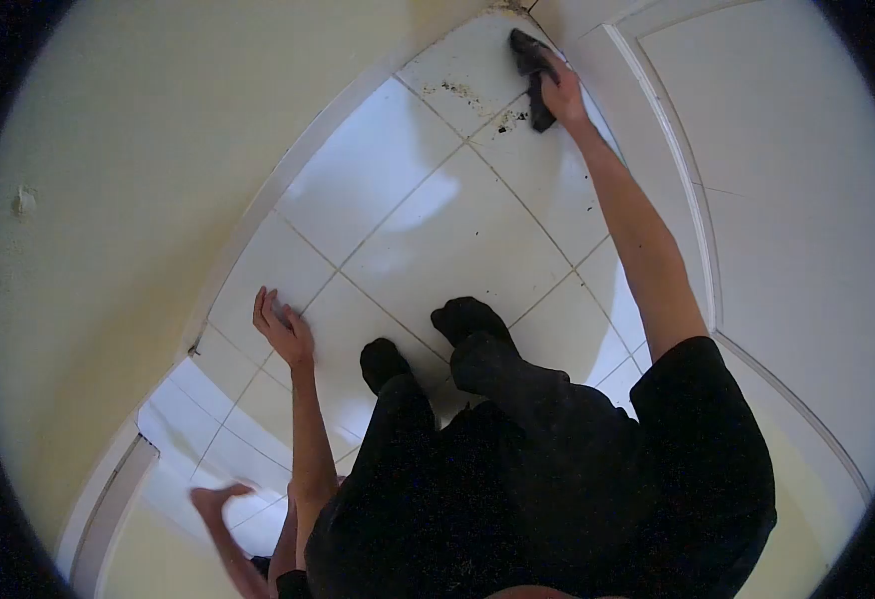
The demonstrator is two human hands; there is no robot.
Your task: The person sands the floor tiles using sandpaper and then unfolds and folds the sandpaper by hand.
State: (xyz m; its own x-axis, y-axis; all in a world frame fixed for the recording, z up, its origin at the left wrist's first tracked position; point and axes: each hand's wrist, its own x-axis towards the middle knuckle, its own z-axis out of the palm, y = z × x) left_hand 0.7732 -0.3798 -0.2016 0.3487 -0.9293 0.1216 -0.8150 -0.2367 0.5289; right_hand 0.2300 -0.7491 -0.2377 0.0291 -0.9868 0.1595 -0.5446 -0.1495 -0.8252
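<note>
My right hand (563, 95) is at the far end of the tiled floor (418, 240), closed around a limp black cloth (531, 55). The cloth lies close against the floor beside the right-hand wall, and part of it hangs below my fingers. Left of it, dark and yellowish crumbs of dirt (457, 93) are scattered on the tiles. My left hand (286, 329) is out to the left, low over the tiles, fingers stretched and holding nothing. My feet in black socks (385, 364) are between my arms.
A cream wall (138, 170) with a white skirting runs along the left. To the right stands a white panelled door (777, 130) in its frame. Another person's bare foot (220, 496) shows at the lower left. Small dark specks dot the tiles.
</note>
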